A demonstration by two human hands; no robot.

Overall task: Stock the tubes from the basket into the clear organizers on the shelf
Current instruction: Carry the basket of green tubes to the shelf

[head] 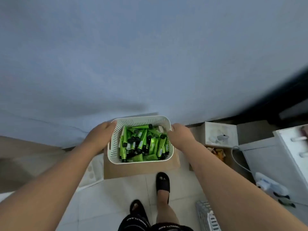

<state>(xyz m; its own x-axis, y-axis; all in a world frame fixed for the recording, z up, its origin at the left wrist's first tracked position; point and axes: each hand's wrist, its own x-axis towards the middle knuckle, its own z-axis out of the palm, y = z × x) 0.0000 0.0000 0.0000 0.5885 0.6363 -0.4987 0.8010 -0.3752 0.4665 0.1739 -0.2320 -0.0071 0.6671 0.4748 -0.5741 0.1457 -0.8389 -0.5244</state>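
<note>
**Basket held by both hands**

Left hand (101,135) grips the left side of the white basket (115,148); right hand (180,135) grips the right rim. Green tubes (143,144) with black caps are piled loose inside. The basket is over a cardboard box (141,171); can't tell if they touch.

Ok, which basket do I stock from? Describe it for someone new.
Find the brown cardboard box on the tiled floor by the pale wall. Above it, held between the left hand and right hand, is the white slotted basket. Only it is heaped with green, black-capped tubes.
</note>
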